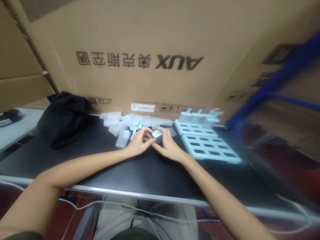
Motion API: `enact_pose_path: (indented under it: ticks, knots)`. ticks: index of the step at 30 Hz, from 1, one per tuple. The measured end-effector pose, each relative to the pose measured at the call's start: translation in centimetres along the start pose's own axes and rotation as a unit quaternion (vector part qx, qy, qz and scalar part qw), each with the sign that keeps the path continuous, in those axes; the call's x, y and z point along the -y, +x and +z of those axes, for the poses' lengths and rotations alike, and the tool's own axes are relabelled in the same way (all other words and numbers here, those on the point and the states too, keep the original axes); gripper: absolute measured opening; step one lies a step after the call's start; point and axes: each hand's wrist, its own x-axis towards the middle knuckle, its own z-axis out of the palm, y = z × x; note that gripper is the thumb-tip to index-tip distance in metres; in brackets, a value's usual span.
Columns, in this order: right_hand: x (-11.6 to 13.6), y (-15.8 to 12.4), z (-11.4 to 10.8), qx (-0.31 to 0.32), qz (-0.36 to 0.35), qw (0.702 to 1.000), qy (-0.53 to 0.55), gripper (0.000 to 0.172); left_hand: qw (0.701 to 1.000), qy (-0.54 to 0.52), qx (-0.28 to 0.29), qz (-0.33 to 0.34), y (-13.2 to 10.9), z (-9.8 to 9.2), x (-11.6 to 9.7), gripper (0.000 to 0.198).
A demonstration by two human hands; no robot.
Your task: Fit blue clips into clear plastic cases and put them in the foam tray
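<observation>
Between my two hands is a popsicle mold (pixel 157 134) with a light-blue lid and a translucent body. My left hand (pixel 137 143) pinches it from one side, thumb near its lower end. On the other side, the fingers and thumb of my right hand (pixel 170 146) close round it. Just beyond my hands lies a loose pile of translucent mold sleeves (pixel 123 138), with light-blue stick pieces (pixel 138 126) among them. To the right sit a near light-blue rack (pixel 205 156) with rectangular slots and a far rack (pixel 178 127), where several lidded molds (pixel 196 117) stand upright.
A black cloth bag (pixel 65 116) lies on the black table (pixel 105 176) at the left. Behind the table stands a large cardboard box (pixel 120 30). A blue metal frame (pixel 270 83) rises at the right. A white cable (pixel 112 202) hangs along the front edge.
</observation>
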Motion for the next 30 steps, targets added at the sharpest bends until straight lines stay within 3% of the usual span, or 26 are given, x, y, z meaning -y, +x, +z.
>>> enact_pose_path:
  ticks: [4, 7, 10, 12, 15, 21, 25, 30]
  knots:
    - [-0.6, 0.4, -0.5, -0.039, -0.001, 0.997, -0.071, 0.053, 1.0, 0.021, 0.015, 0.002, -0.1, 0.0, -0.2, 0.027]
    - [-2.5, 1.0, -3.1, -0.162, 0.024, 0.98, -0.114, 0.056, 0.997, 0.059, 0.044, 0.007, -0.3, -0.1, -0.2, 0.026]
    - [-5.8, 1.3, -7.1, -0.313, 0.105, 0.925, -0.187, 0.063, 0.989, 0.116, 0.092, 0.012, -0.5, -0.3, -0.2, 0.027]
    - [-8.4, 1.1, -9.4, -0.356, 0.172, 0.886, -0.242, 0.069, 0.98, 0.153, 0.124, 0.028, -0.6, -0.4, -0.3, 0.025]
    - [-12.0, 0.5, -11.1, -0.345, 0.256, 0.856, -0.286, 0.073, 0.965, 0.19, 0.174, 0.048, -0.7, -0.4, -0.6, 0.02]
    - [-16.5, -0.6, -10.4, -0.296, 0.251, 0.877, -0.283, 0.071, 0.936, 0.244, 0.24, 0.079, -0.7, -0.2, -0.8, 0.016]
    - [-17.4, -0.8, -10.3, -0.316, 0.26, 0.872, -0.271, 0.069, 0.921, 0.268, 0.268, 0.094, -0.6, -0.1, -0.9, 0.014]
    - [-15.9, -1.0, -10.7, -0.331, 0.288, 0.854, -0.279, 0.066, 0.918, 0.264, 0.273, 0.115, -0.5, -0.1, -0.8, 0.013]
